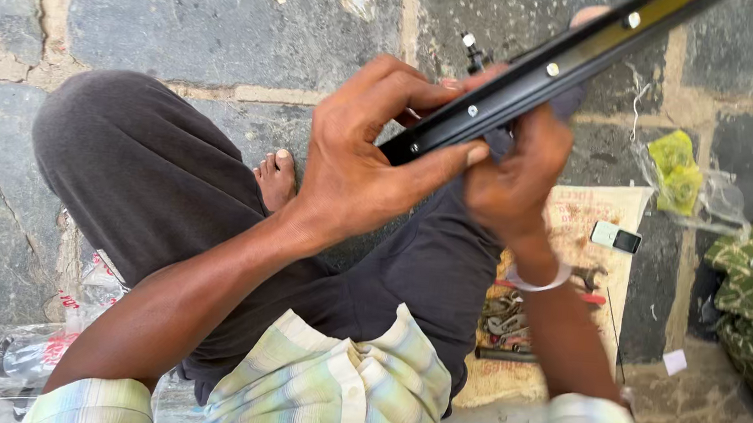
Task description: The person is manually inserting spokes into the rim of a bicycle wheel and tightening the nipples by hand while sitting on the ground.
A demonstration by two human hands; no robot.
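Above the lap, both hands (pixel 436 167) grip a black wheel rim (pixel 547 67).

A single head-worn camera looks steeply down from close above the seated person's lap, hands (pixel 427 166) filling the middle, the stone floor (pixel 202 11) spreading out beyond the knees.

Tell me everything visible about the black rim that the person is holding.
The black rim is a curved, glossy band, apparently metal, with small silver nipple heads along its inner face and a valve stem poking up. It slants from centre to the top right, out of frame. The left hand and right hand grip its lower end above the lap.
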